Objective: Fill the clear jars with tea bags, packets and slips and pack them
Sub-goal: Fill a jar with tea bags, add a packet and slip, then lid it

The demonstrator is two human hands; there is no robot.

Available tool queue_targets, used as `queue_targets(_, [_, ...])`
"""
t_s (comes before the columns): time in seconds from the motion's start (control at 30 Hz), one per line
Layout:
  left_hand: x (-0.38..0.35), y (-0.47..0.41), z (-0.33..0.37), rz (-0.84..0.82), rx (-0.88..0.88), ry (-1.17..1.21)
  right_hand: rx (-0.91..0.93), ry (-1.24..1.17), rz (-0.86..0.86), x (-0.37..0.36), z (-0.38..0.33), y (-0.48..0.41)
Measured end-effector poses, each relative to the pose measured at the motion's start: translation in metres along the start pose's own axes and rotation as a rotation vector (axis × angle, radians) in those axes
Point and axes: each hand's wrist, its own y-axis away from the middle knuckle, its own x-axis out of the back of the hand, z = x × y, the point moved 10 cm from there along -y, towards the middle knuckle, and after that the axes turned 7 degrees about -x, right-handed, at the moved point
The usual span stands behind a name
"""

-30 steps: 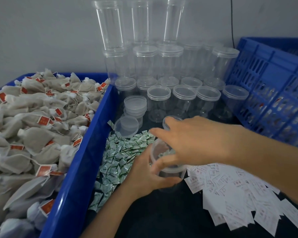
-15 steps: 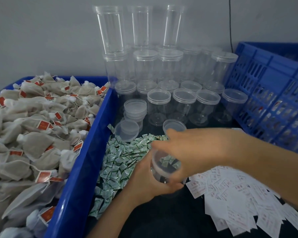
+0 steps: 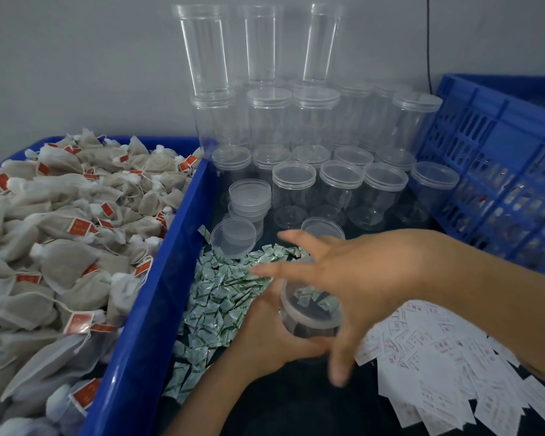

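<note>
Stacked jars (image 3: 340,190) wall the back, bin (image 3: 158,278) and crate (image 3: 485,136) flank the sides; room above packets (image 3: 221,297).

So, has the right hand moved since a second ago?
Yes: the right hand has opened off the jar, fingers spreading left over the green packets toward the loose lid.

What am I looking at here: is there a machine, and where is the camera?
No machine: these are a person's two bare hands, filmed by one camera worn on the head, looking down. The left hand holds a small clear jar with a few green-and-white packets inside. The right hand hovers open over it, fingers spread. On the dark surface lie a pile of packets, white slips and empty lidded jars. A blue bin at left holds tea bags.
</note>
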Motion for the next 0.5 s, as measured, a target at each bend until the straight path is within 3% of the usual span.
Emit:
queue_targets(0.1, [-0.001,-0.001,0.001,-0.02,-0.018,-0.012,-0.057,0.079,0.224,0.015,0.004,-0.008])
queue_targets(0.23, [0.0,0.003,-0.004,0.004,0.008,0.027,0.063,0.117,0.055,0.007,-0.006,-0.006])
queue_targets(0.3, [-0.002,0.002,-0.004,-0.01,-0.003,0.037,0.015,0.061,0.009,0.003,0.001,-0.008])
queue_targets(0.5, [-0.004,0.0,0.002,-0.04,-0.038,0.035,-0.169,0.052,0.281,0.016,0.011,-0.01])
